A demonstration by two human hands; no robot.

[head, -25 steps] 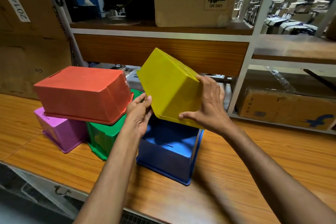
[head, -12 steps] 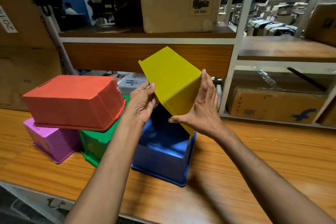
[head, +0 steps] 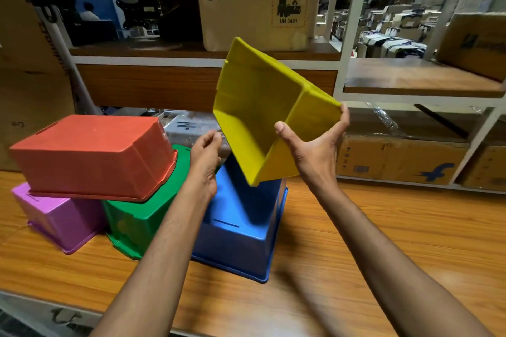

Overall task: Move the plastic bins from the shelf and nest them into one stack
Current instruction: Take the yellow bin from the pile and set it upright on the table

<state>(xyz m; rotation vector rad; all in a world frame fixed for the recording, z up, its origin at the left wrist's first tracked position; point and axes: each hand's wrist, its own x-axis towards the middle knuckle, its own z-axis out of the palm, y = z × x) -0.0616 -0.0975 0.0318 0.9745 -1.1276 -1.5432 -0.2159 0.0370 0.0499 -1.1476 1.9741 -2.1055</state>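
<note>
Yellow bin (head: 260,107) has flipped. A second ago I was looking at its base with the mouth facing down. Now the mouth faces me and tilts toward 7 o'clock, so I can see the inside walls.

It's in the air, just above centre frame, over the blue bin (head: 241,230) at its 6 o'clock. The low corner hangs in front of the blue bin's upturned base. I can't tell whether they touch.

Grip:
- Right hand (head: 315,153) is clamped on the wall at the bin's 4 o'clock, thumb inside and fingers wrapped round the outside. It seems to be carrying all the weight.
- Left hand (head: 205,156) was flat on the bin's left side half a second ago. It is now at the 8 o'clock corner with fingers loosely curled, fingertips at the rim. I can't tell whether it pinches the rim or has let go.

Rest of the pile looks unmoved:
- Red bin (head: 93,156) at 9 o'clock, mouth down, sits across the purple bin (head: 60,216) and green bin (head: 142,216).
- All of them are on the wooden shelf board (head: 383,227).

My read is that the yellow bin is being righted to start the stack, mouth up. Nothing is nested yet. The other four are still inverted, so each will need the same flip before it drops in.
</note>
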